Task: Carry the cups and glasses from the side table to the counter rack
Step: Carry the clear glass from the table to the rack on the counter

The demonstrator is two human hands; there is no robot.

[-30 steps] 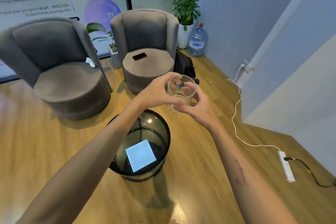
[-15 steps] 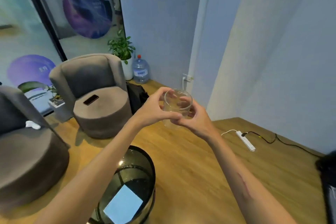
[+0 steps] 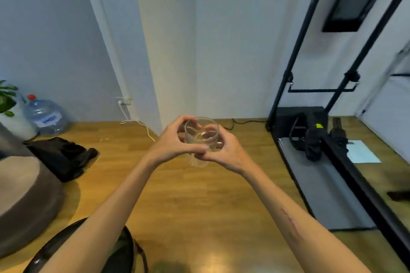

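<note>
Both hands carry one clear glass upright at chest height, dead centre of view. The left hand wraps it from 9 o'clock, the right hand from 3 o'clock, fingers curled round its wall. No rack or bench shows yet, so I judge the carry midway, placing still ahead.

A clear, straight-walled drinking glass is held upright in mid-air above the wooden floor, its open mouth up and tipped slightly toward the camera. It looks empty, though glare and the fingers seen through its wall make that hard to confirm. The left hand wraps its near and left side and the right hand its right side, thumbs meeting against the lower front.
</note>
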